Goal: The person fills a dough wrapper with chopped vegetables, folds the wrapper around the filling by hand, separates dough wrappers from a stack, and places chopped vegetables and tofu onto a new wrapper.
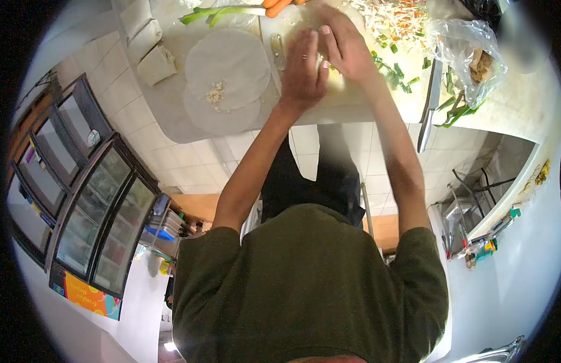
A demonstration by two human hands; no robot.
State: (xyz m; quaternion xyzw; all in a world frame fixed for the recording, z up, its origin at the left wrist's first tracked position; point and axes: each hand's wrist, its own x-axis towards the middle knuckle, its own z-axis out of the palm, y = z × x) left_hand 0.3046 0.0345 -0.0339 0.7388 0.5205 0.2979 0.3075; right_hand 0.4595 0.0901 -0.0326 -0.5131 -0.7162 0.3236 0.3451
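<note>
My left hand (303, 72) is over the pale worktop with its fingers stretched out and its thumb apart; nothing shows in it. Close beside it, my right hand (346, 48) is also open, its far fingers blurred. Left of my hands lie round, thin white wrappers (227, 63), overlapping, with a small heap of pale crumbs (215, 92) on them. Shredded white and orange vegetables (395, 21) lie right of my right hand, and cut green pieces (396, 75) are scattered below them. What lies directly under my palms is mostly hidden.
A knife (433, 100) lies near the worktop's front edge, beside a clear plastic bag (474, 54) with brown contents. Carrots (277, 7) and a green onion (220, 12) lie at the back. Folded white packets (156, 63) sit at the left edge.
</note>
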